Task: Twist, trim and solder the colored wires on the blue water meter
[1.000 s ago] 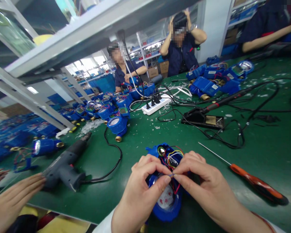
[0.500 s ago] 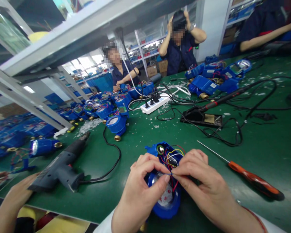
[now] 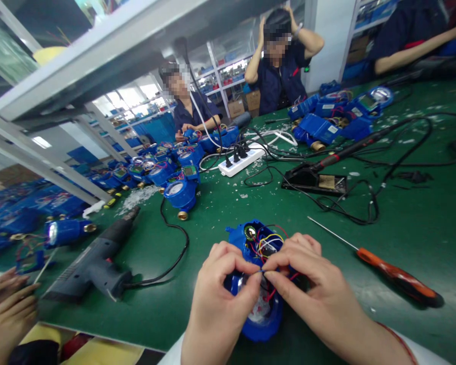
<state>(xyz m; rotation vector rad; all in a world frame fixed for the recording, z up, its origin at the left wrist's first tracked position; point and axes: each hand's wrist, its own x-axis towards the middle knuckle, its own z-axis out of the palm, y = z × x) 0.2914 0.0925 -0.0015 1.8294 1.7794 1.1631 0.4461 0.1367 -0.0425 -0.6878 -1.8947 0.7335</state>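
An open blue meter [image 3: 262, 324] lies on the green table, with red, yellow, white and black wires spilling from its far part. Above its round clear dial, my left hand [image 3: 226, 291] and my right hand [image 3: 307, 279] meet fingertip to fingertip. Each one pinches a thin blue wire between thumb and forefinger; the fingers hide most of it. Right of my hands lies a screwdriver [image 3: 395, 274] with an orange and black handle.
A heat gun [image 3: 95, 263] lies at the left, beside a co-worker's hands [image 3: 13, 304]. Farther back are a white power strip [image 3: 243, 159], a soldering iron [image 3: 338, 154] in its stand, black cables and several blue meters [image 3: 180, 195]. Two people are across the table.
My pinched fingertips have shifted slightly left, still together over the dial. The co-worker's hand at the left has moved away from the heat gun, and a thin light stick now shows there.
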